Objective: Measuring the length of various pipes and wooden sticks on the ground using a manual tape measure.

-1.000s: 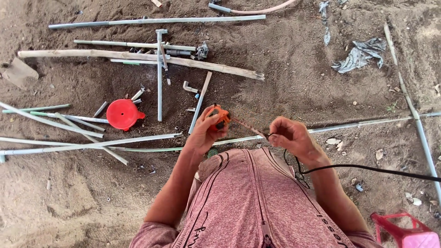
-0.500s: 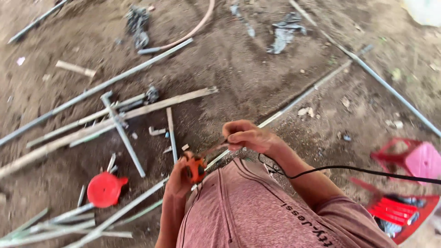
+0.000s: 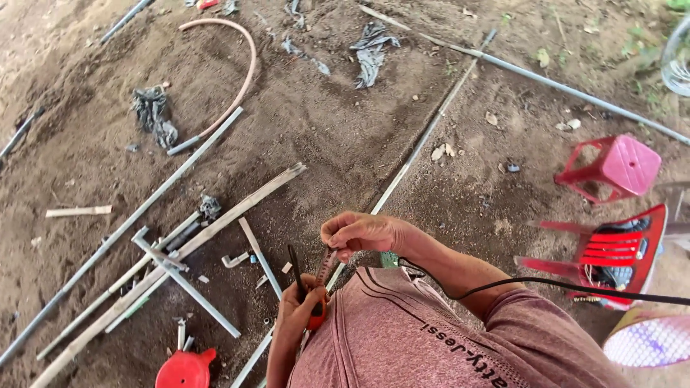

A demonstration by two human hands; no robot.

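1. Bare brown dirt ground (image 3: 345, 144) fills the view, strewn with pipes and scraps.
2. Long grey pipes (image 3: 424, 136) cross the ground; another one (image 3: 129, 219) runs diagonally at left beside a wooden slat (image 3: 215, 226).
3. At right a red plastic chair (image 3: 618, 251) lies tipped, with a small red stool (image 3: 618, 167) just beyond it.
4. A curved pinkish hose (image 3: 241, 72) lies at upper left, near crumpled dark plastic (image 3: 152, 111).
5. A red round object (image 3: 185, 370) sits at the bottom edge.
6. The person's right hand (image 3: 363, 233) has its fingers pinched on the upper end of a thin reddish strip (image 3: 325, 266), held above the pink shirt.
7. The left hand (image 3: 298, 312) is clenched around a tool with an orange handle (image 3: 316, 316) and dark tips, touching the strip's lower end.
8. A black cable (image 3: 546, 284) trails across the right forearm.
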